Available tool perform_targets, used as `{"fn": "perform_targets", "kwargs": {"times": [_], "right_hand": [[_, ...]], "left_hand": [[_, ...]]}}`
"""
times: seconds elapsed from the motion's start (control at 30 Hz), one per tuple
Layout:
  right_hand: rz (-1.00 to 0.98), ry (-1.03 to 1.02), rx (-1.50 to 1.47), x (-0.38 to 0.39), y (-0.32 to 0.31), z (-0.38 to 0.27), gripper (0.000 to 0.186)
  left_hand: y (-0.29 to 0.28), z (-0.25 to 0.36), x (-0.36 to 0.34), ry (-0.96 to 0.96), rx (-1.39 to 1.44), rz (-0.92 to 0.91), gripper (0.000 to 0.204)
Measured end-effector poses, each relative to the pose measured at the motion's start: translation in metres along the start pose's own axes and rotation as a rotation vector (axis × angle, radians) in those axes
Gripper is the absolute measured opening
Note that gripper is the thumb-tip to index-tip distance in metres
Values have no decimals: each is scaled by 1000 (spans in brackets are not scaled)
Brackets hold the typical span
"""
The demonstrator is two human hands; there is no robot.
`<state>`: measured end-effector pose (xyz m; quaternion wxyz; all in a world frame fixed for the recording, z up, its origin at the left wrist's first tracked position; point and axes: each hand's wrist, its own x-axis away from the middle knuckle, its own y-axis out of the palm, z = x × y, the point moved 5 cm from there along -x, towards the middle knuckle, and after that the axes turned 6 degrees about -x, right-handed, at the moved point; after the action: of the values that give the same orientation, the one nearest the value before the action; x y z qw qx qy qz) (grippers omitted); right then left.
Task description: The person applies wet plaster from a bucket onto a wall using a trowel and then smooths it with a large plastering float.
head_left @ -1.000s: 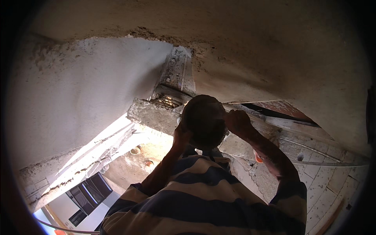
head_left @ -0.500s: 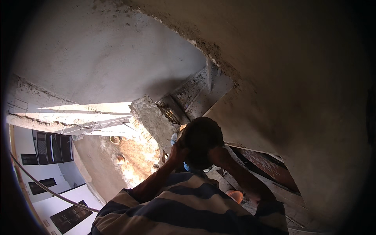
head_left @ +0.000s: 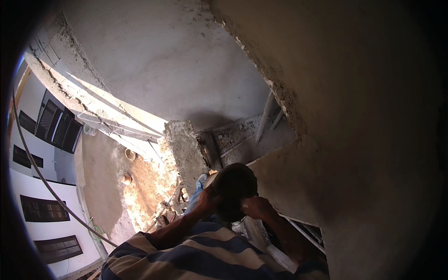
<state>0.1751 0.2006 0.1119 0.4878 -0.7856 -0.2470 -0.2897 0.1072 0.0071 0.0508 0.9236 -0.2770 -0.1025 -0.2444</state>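
Observation:
A dark, round container (head_left: 235, 184), perhaps a bucket or pan, its inside too shadowed to make out, is at the lower middle, over my striped shirt. My left hand (head_left: 208, 198) is closed on its left side. My right hand (head_left: 255, 206) grips it at the lower right. Just beyond it, blue jeans and a pale shoe (head_left: 200, 182) show beside a rough concrete block edge (head_left: 182, 147).
A plastered wall (head_left: 368, 116) fills the right, with a broken edge round a grey recess (head_left: 163, 56) and a narrow ledge (head_left: 233, 135). At the left, far below, lie a dirt yard (head_left: 105, 172) with small pots (head_left: 130, 154), a white building (head_left: 51, 214) and a cable (head_left: 44, 179).
The view has swung, so the wall's edge now slants down to the right. The container and both gripping hands have moved lower in view and slightly left since half a second ago.

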Motion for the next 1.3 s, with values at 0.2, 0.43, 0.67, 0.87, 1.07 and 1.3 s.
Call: {"fn": "perform_targets", "kwargs": {"times": [0.2,0.43,0.67,0.87,1.07,1.3], "right_hand": [[91,-113,-135,-13,24,32,34],[310,-51,257,-18,-18,15,23],[46,-283,-423,-44,40,-14,29],[290,-196,-251,-29,7,6,32],[139,-231,259,-77,7,-43,25],[7,-256,-284,-84,12,-27,41]], "left_hand": [[-9,16,11,-52,52,58,50],[-21,-15,25,-184,161,92,42],[-27,-11,21,-130,128,108,53],[-54,-9,24,-199,212,129,49],[-55,-23,9,-163,235,182,40],[-84,-31,13,-225,208,215,38]]}}
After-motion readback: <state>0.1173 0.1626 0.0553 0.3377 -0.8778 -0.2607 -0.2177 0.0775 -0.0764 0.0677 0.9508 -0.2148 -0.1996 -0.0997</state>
